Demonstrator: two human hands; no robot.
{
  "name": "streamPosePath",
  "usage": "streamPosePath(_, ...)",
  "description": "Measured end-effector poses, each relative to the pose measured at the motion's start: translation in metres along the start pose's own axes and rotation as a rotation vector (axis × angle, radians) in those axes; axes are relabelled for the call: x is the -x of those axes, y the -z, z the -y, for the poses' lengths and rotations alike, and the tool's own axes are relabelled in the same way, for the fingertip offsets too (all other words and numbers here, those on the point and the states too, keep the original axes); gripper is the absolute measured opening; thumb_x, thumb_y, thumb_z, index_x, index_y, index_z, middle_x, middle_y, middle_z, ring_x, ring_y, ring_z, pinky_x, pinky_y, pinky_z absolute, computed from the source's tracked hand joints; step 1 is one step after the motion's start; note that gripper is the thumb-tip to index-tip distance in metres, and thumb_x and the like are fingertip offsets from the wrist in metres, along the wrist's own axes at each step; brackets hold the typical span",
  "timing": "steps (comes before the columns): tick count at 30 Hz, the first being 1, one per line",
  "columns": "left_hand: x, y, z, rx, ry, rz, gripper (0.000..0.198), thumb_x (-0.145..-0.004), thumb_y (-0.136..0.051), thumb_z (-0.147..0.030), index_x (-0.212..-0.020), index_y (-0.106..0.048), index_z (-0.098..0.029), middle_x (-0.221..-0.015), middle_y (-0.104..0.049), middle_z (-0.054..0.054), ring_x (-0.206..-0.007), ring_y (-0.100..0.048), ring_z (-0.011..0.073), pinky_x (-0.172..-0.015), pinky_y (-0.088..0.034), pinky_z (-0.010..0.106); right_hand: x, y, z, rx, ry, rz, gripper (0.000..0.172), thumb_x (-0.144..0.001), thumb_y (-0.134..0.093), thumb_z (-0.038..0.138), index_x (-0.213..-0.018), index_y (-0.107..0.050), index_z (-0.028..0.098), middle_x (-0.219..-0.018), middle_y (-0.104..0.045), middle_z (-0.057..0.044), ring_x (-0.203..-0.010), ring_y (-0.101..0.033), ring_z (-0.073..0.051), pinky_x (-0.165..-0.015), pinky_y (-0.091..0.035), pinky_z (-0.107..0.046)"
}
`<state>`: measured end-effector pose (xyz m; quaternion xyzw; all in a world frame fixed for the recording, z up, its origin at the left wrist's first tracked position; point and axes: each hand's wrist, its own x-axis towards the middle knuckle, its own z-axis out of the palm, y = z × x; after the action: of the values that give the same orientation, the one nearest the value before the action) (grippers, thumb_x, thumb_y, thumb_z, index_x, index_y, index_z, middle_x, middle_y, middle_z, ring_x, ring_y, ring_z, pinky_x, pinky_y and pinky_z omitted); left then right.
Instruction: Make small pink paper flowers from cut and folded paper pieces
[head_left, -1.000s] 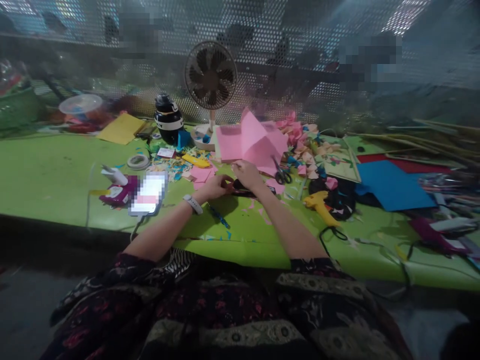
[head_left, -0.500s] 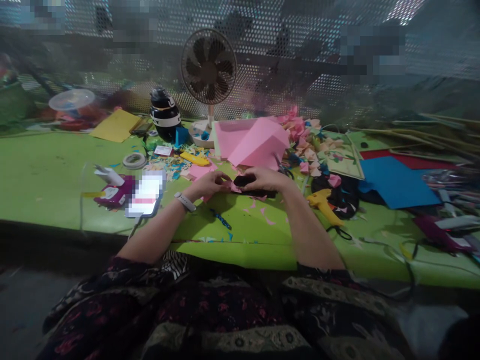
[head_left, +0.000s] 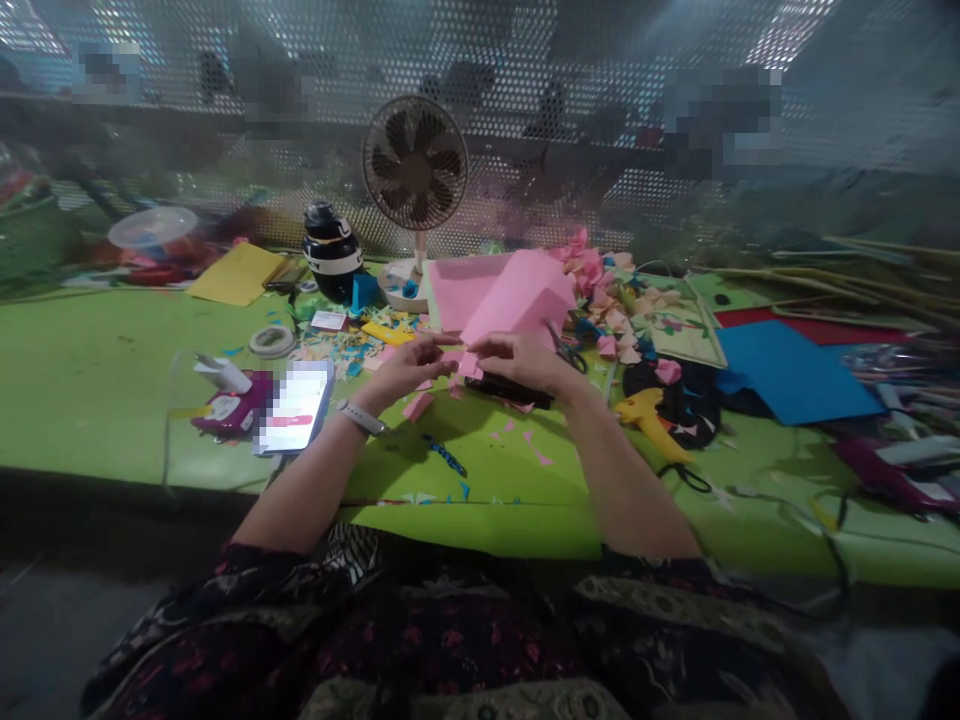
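Observation:
My left hand [head_left: 409,368] and my right hand [head_left: 521,358] meet above the green table [head_left: 97,370], both pinching a small pink paper piece [head_left: 459,359] between their fingertips. A black tool [head_left: 510,390] lies on the table just under my right hand. Large pink paper sheets [head_left: 499,295] rest right behind my hands. Small pink scraps [head_left: 418,406] lie beneath them. A white watch sits on my left wrist.
A phone [head_left: 294,404] and a purple tape dispenser [head_left: 225,410] lie at left. A desk fan [head_left: 416,170] and a black bottle [head_left: 330,250] stand at the back. Scissors [head_left: 568,348], a yellow glue gun [head_left: 649,418], blue paper [head_left: 791,368] and pink paper flowers [head_left: 600,275] sit at right.
My right hand left the black tool on the table and rose a little. Both hands now pinch the small pink piece together. The pink sheet has settled flatter.

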<state>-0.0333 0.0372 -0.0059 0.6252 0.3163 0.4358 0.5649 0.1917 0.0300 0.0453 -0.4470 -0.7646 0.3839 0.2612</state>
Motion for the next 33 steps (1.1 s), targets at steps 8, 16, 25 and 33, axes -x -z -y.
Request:
streamPosePath(8,0.002,-0.008,0.002,0.186,0.111,-0.134,0.039,-0.072,-0.084,-0.027,-0.108,-0.07,-0.018,-0.084,-0.072,0.001,-0.071,-0.064,0.0082,-0.062,-0.046,0.019,0.002,-0.009,0.009,-0.159,-0.018,-0.053,0.03,-0.079,-0.069,0.026,-0.107,-0.068,0.016,-0.099,-0.074,-0.007,-0.09,-0.068,-0.018,-0.083,-0.055,-0.033)
streamPosePath(16,0.004,-0.01,0.0,0.276,0.183,-0.139,0.042,-0.071,-0.085,-0.03,-0.108,-0.068,-0.019,-0.081,-0.071,-0.001,-0.066,-0.065,0.0083,-0.059,-0.049,0.018,0.005,-0.019,0.001,-0.342,-0.092,-0.066,0.028,-0.078,-0.073,0.031,-0.102,-0.068,0.018,-0.086,-0.073,-0.003,-0.077,-0.066,-0.015,-0.075,-0.055,-0.03)
streamPosePath(25,0.006,-0.016,-0.001,0.232,0.158,-0.146,0.044,-0.072,-0.084,-0.033,-0.11,-0.066,-0.02,-0.084,-0.072,-0.001,-0.066,-0.066,0.0098,-0.058,-0.051,0.02,0.01,-0.028,-0.013,-0.531,-0.168,-0.086,0.029,-0.074,-0.079,0.032,-0.098,-0.071,0.019,-0.085,-0.073,-0.002,-0.076,-0.065,-0.014,-0.081,-0.056,-0.033)
streamPosePath(33,0.008,-0.019,-0.008,0.212,0.147,-0.189,0.046,-0.069,-0.086,-0.033,-0.107,-0.066,-0.019,-0.078,-0.068,-0.002,-0.065,-0.063,0.0086,-0.057,-0.05,0.018,0.016,-0.026,-0.011,-0.576,-0.167,-0.07,0.029,-0.077,-0.077,0.034,-0.101,-0.07,0.018,-0.088,-0.074,-0.004,-0.078,-0.067,-0.014,-0.08,-0.057,-0.033)
